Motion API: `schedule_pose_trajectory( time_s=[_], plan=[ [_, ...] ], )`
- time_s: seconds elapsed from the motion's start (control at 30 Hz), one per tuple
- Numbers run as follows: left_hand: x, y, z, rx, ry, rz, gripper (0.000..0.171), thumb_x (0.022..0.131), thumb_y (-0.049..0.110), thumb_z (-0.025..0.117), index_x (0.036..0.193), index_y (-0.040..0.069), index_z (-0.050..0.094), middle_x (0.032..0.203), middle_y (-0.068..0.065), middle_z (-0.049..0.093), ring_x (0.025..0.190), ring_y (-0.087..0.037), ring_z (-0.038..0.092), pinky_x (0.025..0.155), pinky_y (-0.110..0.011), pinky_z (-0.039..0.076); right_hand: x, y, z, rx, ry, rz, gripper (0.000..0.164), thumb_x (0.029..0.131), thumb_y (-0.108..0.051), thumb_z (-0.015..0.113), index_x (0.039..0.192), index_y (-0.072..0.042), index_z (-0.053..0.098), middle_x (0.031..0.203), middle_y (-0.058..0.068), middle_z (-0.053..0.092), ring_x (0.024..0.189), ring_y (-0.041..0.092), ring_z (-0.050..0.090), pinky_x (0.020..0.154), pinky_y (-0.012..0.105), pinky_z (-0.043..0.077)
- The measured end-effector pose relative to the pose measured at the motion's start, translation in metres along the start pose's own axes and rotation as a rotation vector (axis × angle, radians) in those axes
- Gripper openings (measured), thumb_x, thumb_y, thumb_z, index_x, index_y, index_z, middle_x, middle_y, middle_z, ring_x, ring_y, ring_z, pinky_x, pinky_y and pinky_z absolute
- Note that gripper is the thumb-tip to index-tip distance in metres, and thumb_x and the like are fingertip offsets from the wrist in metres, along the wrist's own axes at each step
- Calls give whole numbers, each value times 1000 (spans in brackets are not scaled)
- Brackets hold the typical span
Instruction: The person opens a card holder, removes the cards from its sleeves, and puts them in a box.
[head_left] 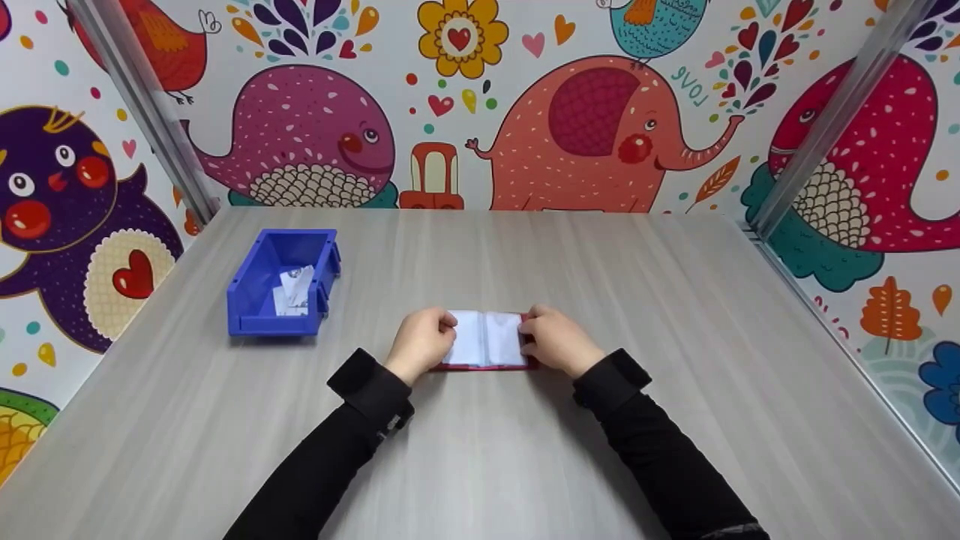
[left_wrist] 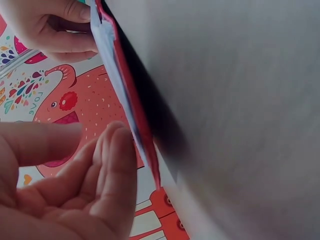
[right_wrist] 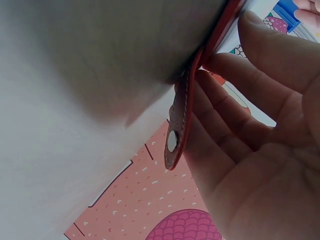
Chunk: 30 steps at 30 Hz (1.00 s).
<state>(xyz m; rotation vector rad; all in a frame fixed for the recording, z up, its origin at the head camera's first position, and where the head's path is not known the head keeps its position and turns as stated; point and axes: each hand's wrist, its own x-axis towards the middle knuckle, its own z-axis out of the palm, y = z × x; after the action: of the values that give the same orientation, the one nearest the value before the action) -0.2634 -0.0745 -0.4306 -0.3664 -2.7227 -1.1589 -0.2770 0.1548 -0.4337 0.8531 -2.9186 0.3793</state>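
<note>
A red card holder point(head_left: 487, 367) lies opened out in front of me, with pale clear-looking sleeves point(head_left: 466, 337) on both sides of its fold. My left hand point(head_left: 424, 343) is at its left edge; in the left wrist view the thumb stands apart from the fingers point(left_wrist: 120, 160), which are right at the sleeve side. At the right edge my right hand point(head_left: 556, 339) holds the holder, thumb on the sleeve and fingers along the border. Beside those fingers a stitched strap point(right_wrist: 180, 117) with a metal snap point(right_wrist: 172, 141) sticks out.
On the left of the table point(head_left: 495, 450) stands a blue plastic bin point(head_left: 274, 325) with several printed white paper slips point(head_left: 295, 291) inside. Walls with cartoon animals point(head_left: 585, 150) enclose the table at the back and sides, with metal posts at the corners.
</note>
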Motion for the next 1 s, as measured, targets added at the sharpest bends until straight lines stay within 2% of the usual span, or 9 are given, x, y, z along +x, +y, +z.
schedule_pose_trajectory(
  time_s=[0.37, 0.6, 0.83, 1.0],
  plan=[
    [3, -2, 3, 51, -38, 12, 16, 81, -4, 58, 91, -6, 71, 89, -15, 70, 88, -32, 65, 82, -42, 51, 0, 0, 0, 2, -2, 4, 13, 81, -6, 80, 90, -2, 71, 98, 16, 60, 88, 33, 61, 81, 45, 51],
    [6, 0, 3, 86, -75, -35, 17, 81, -3, 57, 90, -5, 71, 90, -15, 70, 88, -32, 65, 83, -41, 51, 1, 1, 1, -11, -3, -8, 13, 81, -6, 80, 91, -2, 72, 98, 16, 61, 89, 33, 60, 82, 44, 51],
    [8, 1, 6, 130, -78, -30, 15, 78, -6, 55, 84, -5, 69, 85, -14, 68, 85, -33, 64, 81, -41, 51, 1, 2, 1, 14, -11, 5, 12, 83, -6, 79, 92, -2, 72, 98, 16, 60, 88, 32, 59, 81, 44, 51],
    [9, 2, 7, 135, -97, -51, 19, 79, -7, 52, 86, -5, 69, 88, -15, 69, 88, -34, 64, 82, -41, 52, 0, 3, 0, 19, 3, -12, 13, 81, -6, 80, 90, -2, 71, 97, 16, 60, 88, 33, 59, 80, 45, 50]
  ],
)
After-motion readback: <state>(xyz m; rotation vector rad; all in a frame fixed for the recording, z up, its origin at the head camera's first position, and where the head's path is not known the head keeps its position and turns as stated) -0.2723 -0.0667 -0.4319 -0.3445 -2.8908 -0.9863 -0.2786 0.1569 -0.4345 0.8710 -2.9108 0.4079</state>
